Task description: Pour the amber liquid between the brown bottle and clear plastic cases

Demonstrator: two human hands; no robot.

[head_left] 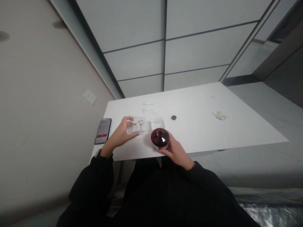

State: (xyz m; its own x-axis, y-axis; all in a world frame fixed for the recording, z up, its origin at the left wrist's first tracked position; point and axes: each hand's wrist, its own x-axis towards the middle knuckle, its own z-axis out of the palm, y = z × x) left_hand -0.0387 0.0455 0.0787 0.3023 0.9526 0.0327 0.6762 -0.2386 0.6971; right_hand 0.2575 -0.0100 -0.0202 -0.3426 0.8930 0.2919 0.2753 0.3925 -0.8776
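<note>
My right hand (pixel 174 149) is wrapped round the side of a squat, dark red, glossy bottle (pixel 156 140) with a small round opening at its top. It is upright at the table's near edge. My left hand (pixel 123 132) grips a clear plastic container (pixel 143 126) from its left side, thumb on the near edge and fingers at the far edge. A round shape shows in the container. Just behind the bottle is a second clear plastic piece (pixel 157 122), partly hidden by it.
On the white table (pixel 196 132) lie a small dark round cap (pixel 173 117), a crumpled pale item (pixel 220 115) at the right and thin clear wrappers (pixel 150 107) farther back. A phone (pixel 103 131) rests at the left edge. A wall and panelled doors (pixel 142 63) border the table.
</note>
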